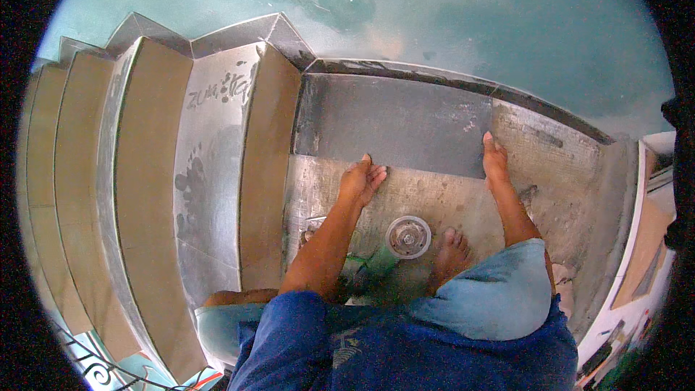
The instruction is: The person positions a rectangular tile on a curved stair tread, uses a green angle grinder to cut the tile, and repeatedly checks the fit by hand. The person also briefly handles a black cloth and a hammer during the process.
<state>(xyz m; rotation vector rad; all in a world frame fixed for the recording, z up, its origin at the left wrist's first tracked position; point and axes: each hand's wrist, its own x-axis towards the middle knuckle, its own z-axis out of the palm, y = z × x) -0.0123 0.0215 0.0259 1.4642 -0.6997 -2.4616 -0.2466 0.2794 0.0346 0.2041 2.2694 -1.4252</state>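
A dark grey rectangular tile [394, 119] lies along the back edge of a rough, unfinished landing [550, 188]. My left hand [362, 181] is at the tile's near edge, thumb touching it and fingers loosely apart below the edge. My right hand [494, 156] grips the tile's right end. Between my forearms a power tool with a round metal disc [409, 237] lies face up on the landing, its green body partly in shadow. My bare foot [452, 250] is to the right of the disc.
Tiled steps [152, 174] curve down along the left, with a dark metal railing [94, 369] at the lower left. A teal wall [449, 14] with dark skirting borders the back. At the right, a white ledge edge [619, 268] drops toward boards and clutter.
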